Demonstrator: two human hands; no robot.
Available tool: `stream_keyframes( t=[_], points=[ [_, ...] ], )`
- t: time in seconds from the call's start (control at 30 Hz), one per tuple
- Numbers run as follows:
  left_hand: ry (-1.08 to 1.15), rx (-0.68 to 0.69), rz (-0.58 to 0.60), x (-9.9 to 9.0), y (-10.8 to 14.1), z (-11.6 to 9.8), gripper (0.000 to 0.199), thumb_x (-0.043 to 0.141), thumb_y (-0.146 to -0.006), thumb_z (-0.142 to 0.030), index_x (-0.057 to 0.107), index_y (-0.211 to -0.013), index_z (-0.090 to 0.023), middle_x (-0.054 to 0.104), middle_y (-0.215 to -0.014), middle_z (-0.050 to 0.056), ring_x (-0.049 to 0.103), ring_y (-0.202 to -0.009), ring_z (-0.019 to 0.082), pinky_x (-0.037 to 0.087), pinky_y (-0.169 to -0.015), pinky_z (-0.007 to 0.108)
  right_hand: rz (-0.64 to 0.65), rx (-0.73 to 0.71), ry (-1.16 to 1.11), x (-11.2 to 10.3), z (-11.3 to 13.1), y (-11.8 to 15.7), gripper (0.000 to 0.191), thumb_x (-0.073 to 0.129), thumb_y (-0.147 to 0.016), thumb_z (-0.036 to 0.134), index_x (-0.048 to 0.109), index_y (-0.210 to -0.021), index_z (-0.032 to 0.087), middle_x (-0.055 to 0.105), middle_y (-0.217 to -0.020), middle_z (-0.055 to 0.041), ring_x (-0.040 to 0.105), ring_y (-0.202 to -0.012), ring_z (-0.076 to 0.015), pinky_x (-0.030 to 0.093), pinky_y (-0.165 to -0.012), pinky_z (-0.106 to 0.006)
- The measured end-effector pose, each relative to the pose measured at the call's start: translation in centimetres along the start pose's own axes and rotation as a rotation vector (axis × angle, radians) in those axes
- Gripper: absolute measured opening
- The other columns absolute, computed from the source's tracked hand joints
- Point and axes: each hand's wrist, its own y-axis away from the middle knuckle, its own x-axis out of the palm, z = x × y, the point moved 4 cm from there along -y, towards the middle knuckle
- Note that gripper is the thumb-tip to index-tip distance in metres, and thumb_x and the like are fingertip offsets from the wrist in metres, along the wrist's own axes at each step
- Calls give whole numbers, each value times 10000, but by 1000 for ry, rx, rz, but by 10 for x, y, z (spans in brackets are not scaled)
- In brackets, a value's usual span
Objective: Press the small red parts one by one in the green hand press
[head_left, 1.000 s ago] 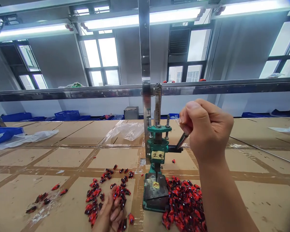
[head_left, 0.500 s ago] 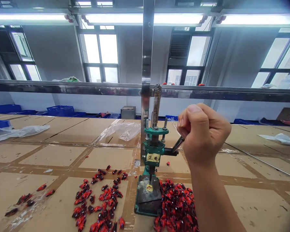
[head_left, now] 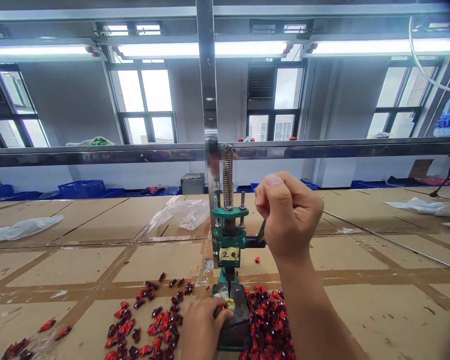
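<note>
A green hand press (head_left: pixel 229 240) marked "2#" stands in front of me, with a tall coil spring (head_left: pixel 228 175) on top. My right hand (head_left: pixel 290 217) is closed in a fist around the press lever (head_left: pixel 261 231), whose grip is hidden inside it. My left hand (head_left: pixel 202 327) is at the press base (head_left: pixel 240 320), thumb and fingers drawn together beside the yellow seat (head_left: pixel 229 303) under the punch (head_left: pixel 229 287). Whatever those fingertips hold is hidden. Right of the base lies a heap of small red-and-black plastic parts (head_left: pixel 268 320).
More red-and-black parts (head_left: pixel 165 322) lie scattered left of the press. The bench is covered in taped cardboard (head_left: pixel 153 260). Clear plastic film (head_left: pixel 191 212) lies behind the press, and blue bins (head_left: pixel 81 189) line the far side. A metal post (head_left: pixel 207 75) rises behind the press.
My left hand has come into view and reached the press base. My right hand stays on the lever. The view has tilted up and shifted right.
</note>
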Motion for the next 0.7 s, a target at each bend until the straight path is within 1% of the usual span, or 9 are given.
stream_keyframes(
  t=[0.03,0.1,0.17,0.33,0.47,0.6,0.7],
  points=[
    [-25,13,-1,1,-4,-6,139,695,-859,-349,794,-954,-327,782,-1022,19,661,-1022,310,398,-950,445,1,0,-1,0,0,0,414,530,-972,311,480,-590,160,417,-563,24,339,-483,-72,203,-466,-286],
    [-65,18,-7,6,-8,-10,128,695,-867,-370,793,-942,-338,780,-1010,16,652,-1018,318,394,-927,451,5,-2,1,0,0,-1,415,526,-977,312,478,-594,159,420,-570,24,339,-488,-71,202,-474,-292],
    [-77,10,-15,11,-10,-7,136,687,-877,-384,792,-950,-338,780,-1011,17,652,-1008,313,397,-913,445,12,-6,3,0,0,-1,418,522,-981,316,475,-597,159,419,-573,23,340,-492,-71,204,-480,-294],
    [-47,18,-103,21,-9,0,191,657,-897,-415,788,-990,-312,775,-1055,36,661,-996,298,419,-908,426,19,-10,3,-1,-1,-1,420,519,-988,320,471,-605,156,424,-580,23,343,-496,-66,203,-481,-291],
    [39,-7,-121,26,-9,6,207,664,-886,-446,790,-982,-313,777,-1046,32,669,-999,301,439,-928,441,16,-11,1,-1,0,0,420,516,-992,320,474,-609,153,430,-583,21,352,-497,-63,207,-482,-289],
    [125,-46,-141,32,-11,16,253,650,-876,-485,795,-993,-315,775,-1047,32,673,-998,293,468,-936,428,14,-18,2,-1,0,1,422,516,-989,326,468,-605,158,426,-581,21,353,-494,-66,209,-477,-292],
    [240,-52,-145,37,-16,21,224,696,-835,-448,800,-949,-285,775,-1033,39,673,-1005,285,477,-956,410,10,-14,-5,0,-4,-3,422,519,-984,335,472,-603,161,430,-579,21,346,-489,-69,212,-472,-287]
  ],
)
